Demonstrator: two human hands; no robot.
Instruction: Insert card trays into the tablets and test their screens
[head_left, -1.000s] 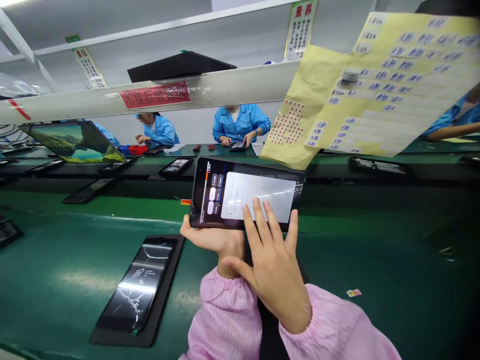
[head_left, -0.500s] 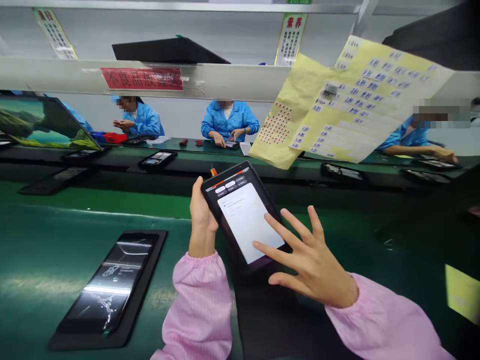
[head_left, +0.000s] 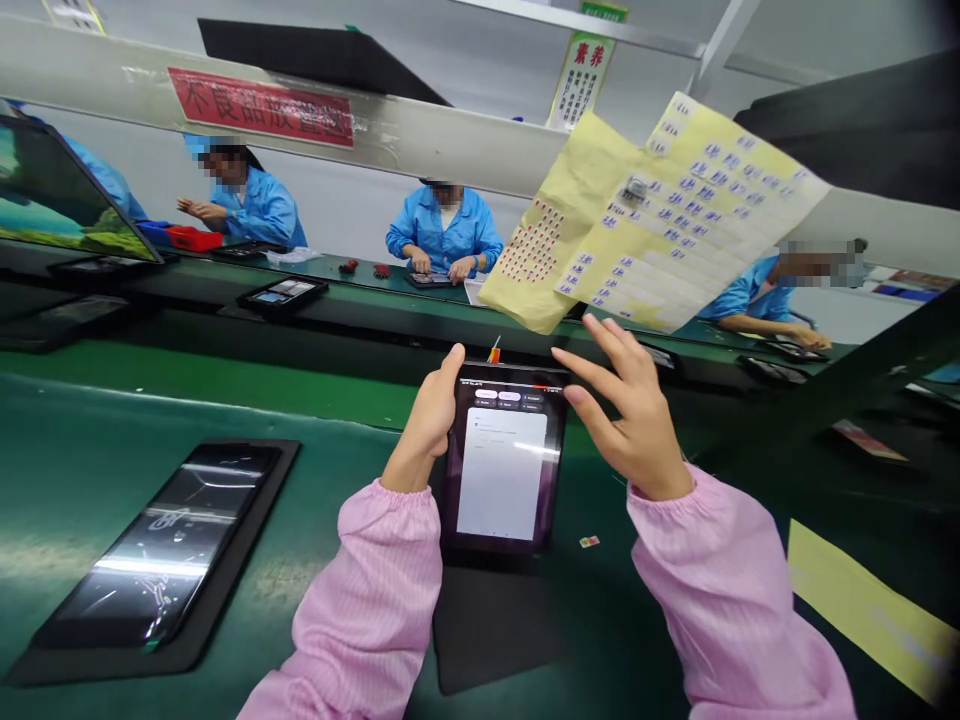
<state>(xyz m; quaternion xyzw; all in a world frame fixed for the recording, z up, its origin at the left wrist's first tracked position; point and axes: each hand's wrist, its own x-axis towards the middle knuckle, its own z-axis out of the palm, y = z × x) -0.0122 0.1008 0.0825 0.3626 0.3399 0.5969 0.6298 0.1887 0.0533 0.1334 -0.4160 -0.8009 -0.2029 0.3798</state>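
A dark tablet (head_left: 502, 460) with a pale panel on its lit screen stands tilted up, its lower edge on a black mat (head_left: 495, 630) on the green belt. My left hand (head_left: 429, 415) grips its upper left edge, and the fingers behind it are hidden. My right hand (head_left: 634, 410) is raised to the right of the tablet with its fingers spread, touching nothing. A small orange tab (head_left: 493, 352) sticks up behind the tablet's top edge.
Another dark tablet (head_left: 161, 545) lies in a black tray on the belt to my left. A yellow label sheet (head_left: 645, 225) hangs before me at upper right. Beyond a white beam, co-workers in blue (head_left: 446, 230) sit at a far bench with tablets.
My right hand has lifted off the screen and moved up and to the right. The tablet has swung from leaning sideways to nearly straight, and the whole view has tilted.
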